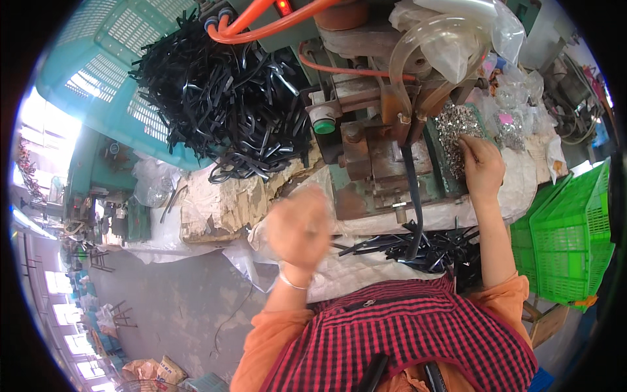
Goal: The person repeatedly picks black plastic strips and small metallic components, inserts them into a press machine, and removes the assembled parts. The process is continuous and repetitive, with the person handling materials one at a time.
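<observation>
Blurred by motion, my left hand (300,228) is over the near edge of the worktable, left of the press machine (387,161); whether it holds anything cannot be told. My right hand (482,164) reaches with bent fingers into a tray of small shiny metal pieces (453,132) at the machine's right side; its fingertips touch the pieces. One black strap (414,206) hangs from the machine's middle down towards my lap. More black straps (436,252) lie on white cloth across my lap, below the machine.
A heap of black straps (230,98) spills from a teal plastic basket (112,98) onto the worn tabletop (225,201). Orange hoses (274,32) cross above. Clear bags of small parts (512,130) lie at the right, beyond a green crate (568,235). A clear bag (154,179) stands left.
</observation>
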A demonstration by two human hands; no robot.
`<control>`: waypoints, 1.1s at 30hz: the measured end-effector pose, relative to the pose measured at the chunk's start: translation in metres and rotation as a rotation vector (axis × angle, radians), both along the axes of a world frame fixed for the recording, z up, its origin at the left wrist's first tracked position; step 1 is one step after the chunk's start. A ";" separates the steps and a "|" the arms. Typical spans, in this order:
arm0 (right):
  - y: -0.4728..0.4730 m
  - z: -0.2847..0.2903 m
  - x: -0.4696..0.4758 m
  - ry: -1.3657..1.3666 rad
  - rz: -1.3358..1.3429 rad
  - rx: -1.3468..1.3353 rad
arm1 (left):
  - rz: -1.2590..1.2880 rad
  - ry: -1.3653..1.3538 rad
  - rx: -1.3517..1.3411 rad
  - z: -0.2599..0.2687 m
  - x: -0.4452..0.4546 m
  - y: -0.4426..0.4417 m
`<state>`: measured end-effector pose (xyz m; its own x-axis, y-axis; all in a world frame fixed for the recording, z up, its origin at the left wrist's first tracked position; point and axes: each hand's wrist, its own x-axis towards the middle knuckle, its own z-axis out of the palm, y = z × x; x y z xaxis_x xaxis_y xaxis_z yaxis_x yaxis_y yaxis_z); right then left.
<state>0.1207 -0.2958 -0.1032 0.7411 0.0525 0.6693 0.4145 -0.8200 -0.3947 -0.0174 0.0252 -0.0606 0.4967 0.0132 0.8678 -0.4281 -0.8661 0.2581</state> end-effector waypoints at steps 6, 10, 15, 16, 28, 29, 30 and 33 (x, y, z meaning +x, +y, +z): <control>0.003 -0.004 0.006 -0.001 -0.024 0.073 | 0.382 0.354 0.259 -0.007 0.052 0.091; -0.001 0.004 -0.008 -0.037 -0.053 0.080 | 0.486 0.471 0.420 -0.072 0.074 0.109; -0.032 -0.003 -0.040 0.100 -0.185 0.307 | 0.320 0.312 0.174 -0.074 0.078 0.107; -0.035 -0.005 -0.043 0.247 -0.155 0.549 | 0.306 0.266 0.109 -0.064 0.078 0.100; 0.090 0.063 -0.022 0.311 0.437 0.812 | -0.079 0.372 -0.949 -0.072 0.076 0.058; 0.096 0.063 -0.026 0.332 0.437 0.866 | -0.091 0.348 -0.958 -0.072 0.075 0.055; 0.101 0.061 -0.032 0.369 0.453 0.851 | -0.094 0.336 -0.968 -0.066 0.069 0.051; 0.108 0.064 -0.036 0.377 0.494 0.970 | -0.083 0.158 -0.870 -0.020 0.058 0.029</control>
